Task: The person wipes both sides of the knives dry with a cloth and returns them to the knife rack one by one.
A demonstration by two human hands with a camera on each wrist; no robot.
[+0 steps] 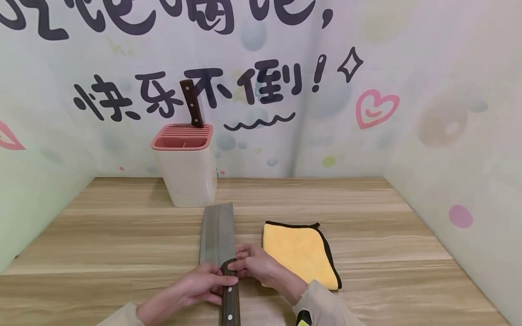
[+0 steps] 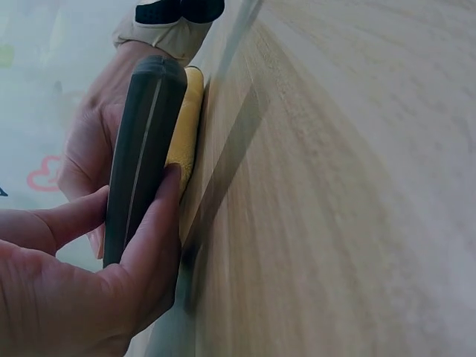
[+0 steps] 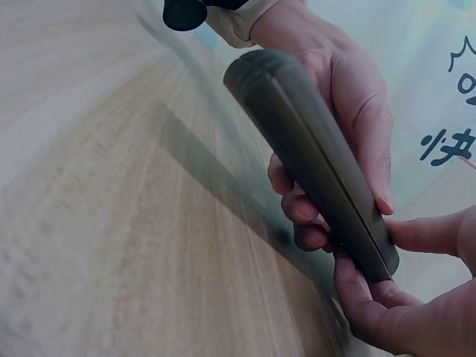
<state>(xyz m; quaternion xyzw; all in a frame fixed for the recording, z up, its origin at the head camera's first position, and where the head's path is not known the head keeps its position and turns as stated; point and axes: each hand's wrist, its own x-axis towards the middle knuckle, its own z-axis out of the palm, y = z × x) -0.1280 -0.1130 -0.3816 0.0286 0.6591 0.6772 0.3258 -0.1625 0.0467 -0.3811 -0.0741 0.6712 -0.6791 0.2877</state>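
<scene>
A cleaver (image 1: pixel 219 228) with a broad grey blade and a dark riveted handle (image 1: pixel 230 301) lies with its blade pointing away from me in the head view. My left hand (image 1: pixel 202 284) grips the handle from the left, thumb over the top. From the right, my right hand (image 1: pixel 258 263) pinches the handle's front end by the blade. Both wrist views show the handle (image 2: pixel 145 149) held off the tabletop, with its shadow below. The left fingers (image 3: pixel 297 208) curl under the handle (image 3: pixel 320 163). Whether the blade touches the table cannot be told.
A white knife holder (image 1: pixel 189 179) with a pink slotted top stands at the back left, one brown-handled knife (image 1: pixel 191 104) in it. To the right of the cleaver lies a folded yellow cloth (image 1: pixel 302 251) with black edging. Walls border the wooden table (image 1: pixel 367 217) behind and at both sides.
</scene>
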